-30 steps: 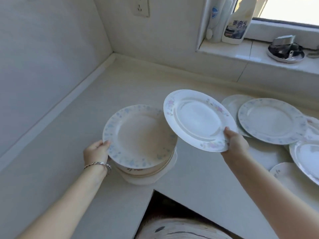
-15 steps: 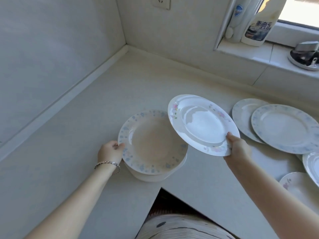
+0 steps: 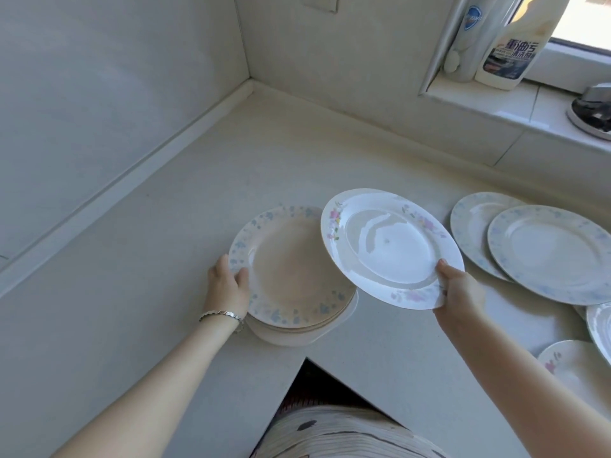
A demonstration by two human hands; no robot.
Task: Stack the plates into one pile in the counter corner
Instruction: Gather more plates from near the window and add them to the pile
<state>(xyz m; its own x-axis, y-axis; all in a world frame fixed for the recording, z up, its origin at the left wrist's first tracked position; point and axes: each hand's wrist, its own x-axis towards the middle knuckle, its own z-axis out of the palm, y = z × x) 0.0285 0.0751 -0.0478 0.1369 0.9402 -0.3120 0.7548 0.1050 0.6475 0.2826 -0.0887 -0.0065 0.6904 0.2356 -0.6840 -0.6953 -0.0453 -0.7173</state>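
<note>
A pile of plates [image 3: 284,272] with a blue-flowered one on top rests on the counter near its inner front edge. My left hand [image 3: 226,285] grips the pile's left rim, thumb on the top plate. My right hand [image 3: 458,289] holds a white plate with pink flowers [image 3: 390,247] by its near right rim, tilted and raised, overlapping the pile's right side. Two blue-flowered plates [image 3: 549,252] lie overlapping on the counter to the right. Further plates [image 3: 575,368] show at the right edge.
The counter corner [image 3: 251,84] lies beyond the pile, bounded by two walls. A window sill at upper right holds cleaner bottles [image 3: 506,51] and a round metal object [image 3: 591,110]. The counter's notched front edge [image 3: 307,358] is right below the pile.
The pile in my left hand has gone from lifted to resting on the counter. The pink-flowered plate stays raised over the pile's right side. My view has shifted left.
</note>
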